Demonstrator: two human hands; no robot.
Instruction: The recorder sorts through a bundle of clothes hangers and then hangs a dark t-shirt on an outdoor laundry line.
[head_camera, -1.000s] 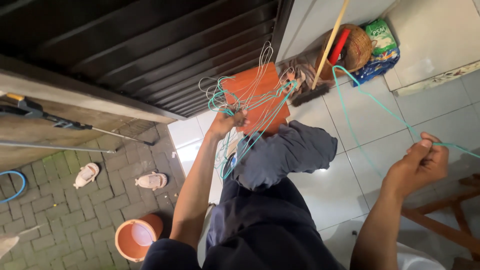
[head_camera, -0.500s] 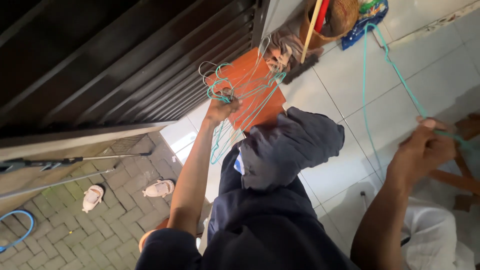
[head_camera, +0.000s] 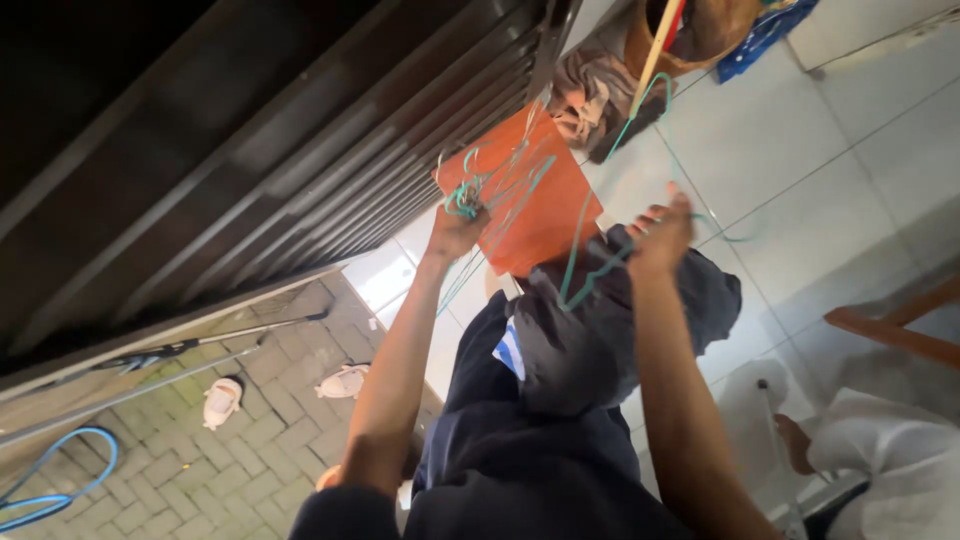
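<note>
My left hand (head_camera: 455, 228) is raised and closed around a bunch of green and pale wire hangers (head_camera: 500, 185), held in front of an orange-red flat thing (head_camera: 545, 215). My right hand (head_camera: 660, 235) is lifted close beside it, gripping a single green wire hanger (head_camera: 590, 280) whose hook curves upward. A dark grey garment (head_camera: 610, 340) lies bunched over my chest, just below both hands.
A dark slatted door (head_camera: 300, 150) fills the upper left. Two pale sandals (head_camera: 222, 400) and a blue hose (head_camera: 50, 480) lie on the paving, with a long-handled tool (head_camera: 200, 345) above them. A wooden stick (head_camera: 655, 50), brown cloth (head_camera: 590, 95), wooden furniture (head_camera: 890, 330) and a person in white (head_camera: 890, 465) are to the right.
My right hand has swung in from the far right to beside the hanger bunch, bringing the green hanger with it. The view has tilted and closed in.
</note>
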